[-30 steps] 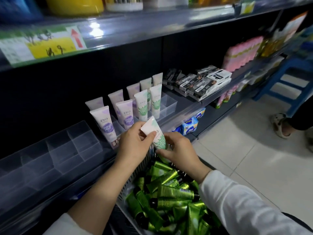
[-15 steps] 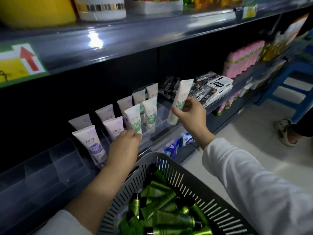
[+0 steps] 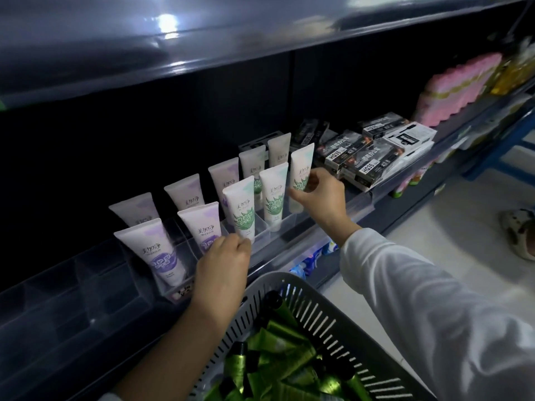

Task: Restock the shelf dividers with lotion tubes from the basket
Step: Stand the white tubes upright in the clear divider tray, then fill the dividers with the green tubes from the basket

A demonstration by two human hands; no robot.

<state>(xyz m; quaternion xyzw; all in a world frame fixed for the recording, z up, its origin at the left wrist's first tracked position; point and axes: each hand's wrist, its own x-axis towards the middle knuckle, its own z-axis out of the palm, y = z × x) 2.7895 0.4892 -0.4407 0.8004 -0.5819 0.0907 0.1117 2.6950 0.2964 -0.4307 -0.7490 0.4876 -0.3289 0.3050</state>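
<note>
My right hand point(image 3: 320, 198) grips a white lotion tube with green print point(image 3: 301, 169), standing upright in the rightmost front slot of the clear shelf dividers point(image 3: 262, 227). Two matching green-print tubes point(image 3: 272, 192) stand to its left, then several purple-print tubes point(image 3: 202, 224). My left hand point(image 3: 224, 263) rests with curled fingers on the divider's front edge, below a green-print tube point(image 3: 240, 209), holding nothing that I can see. A grey slotted basket point(image 3: 292, 296) sits below, full of shiny green tubes point(image 3: 278, 369).
Empty clear divider slots point(image 3: 58, 287) stretch along the shelf to the left. Black boxes point(image 3: 367, 151) lie stacked right of the tubes, pink packs point(image 3: 460, 88) beyond. An upper shelf point(image 3: 202, 44) overhangs. A person's sandalled foot point(image 3: 518, 230) stands on the tiled floor at right.
My right hand carried the green-print tube from above the basket up to the shelf and lowered it into the rightmost slot. My left hand let go and moved to the divider's front edge.
</note>
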